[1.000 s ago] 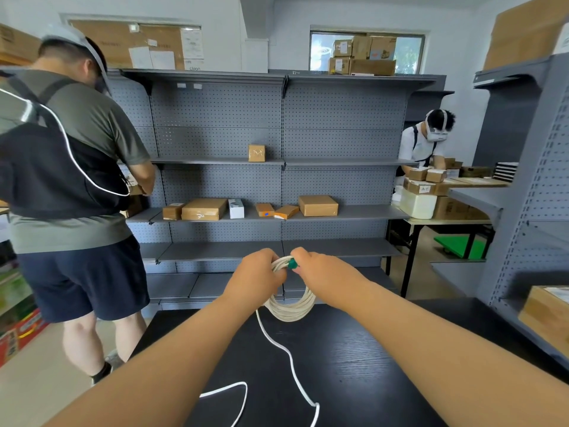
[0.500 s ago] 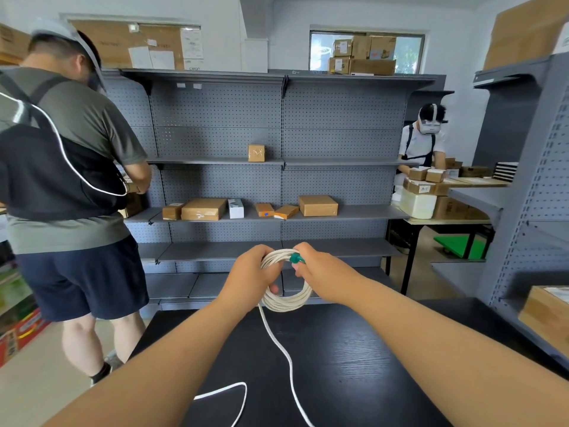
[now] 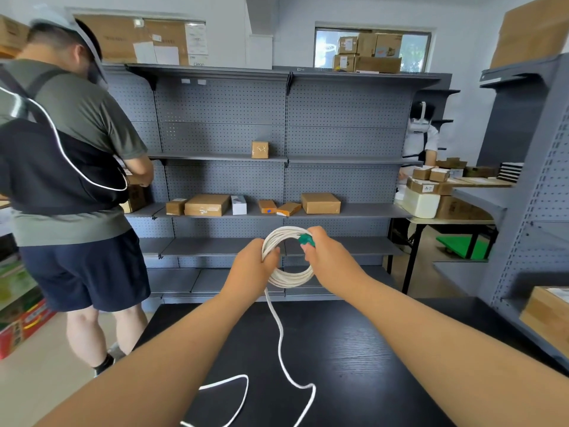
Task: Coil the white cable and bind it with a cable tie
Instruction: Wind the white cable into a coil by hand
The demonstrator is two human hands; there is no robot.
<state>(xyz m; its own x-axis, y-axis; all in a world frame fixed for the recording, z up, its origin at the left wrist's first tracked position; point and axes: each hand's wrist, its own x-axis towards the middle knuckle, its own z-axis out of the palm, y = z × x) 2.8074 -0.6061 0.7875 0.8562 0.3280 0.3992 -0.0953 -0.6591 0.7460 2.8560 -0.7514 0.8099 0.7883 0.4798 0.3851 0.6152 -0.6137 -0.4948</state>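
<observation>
**White cable, part-coiled, held in two hands**

Left hand [image 3: 252,268]: curled round the left side of the coil, thumb laid over the strands at the front.

Right hand [image 3: 331,261]: closed on the coil's upper right, pinching a green piece [image 3: 305,239] against the strands. Tie or plug, cannot tell.

Cable [image 3: 289,277]: held in the air between both hands, above the far edge of the table [image 3: 369,349]. White, wound in many close turns into one ring, open in the middle. Roughly upright, facing the camera.

Tail [image 3: 280,331]: dropping from the bottom of the ring, just beside the left hand. Wavy down to the table, then lying there in loose bends toward the near edge and out past the bottom of the view.

Table: black, wood-grain top.

Beyond: grey pegboard shelving [image 3: 221,118], with brown boxes [image 3: 320,203] on the middle shelf. Person [image 3: 61,149] in green shirt and dark shorts at far left, back turned, well apart from the coil.
</observation>
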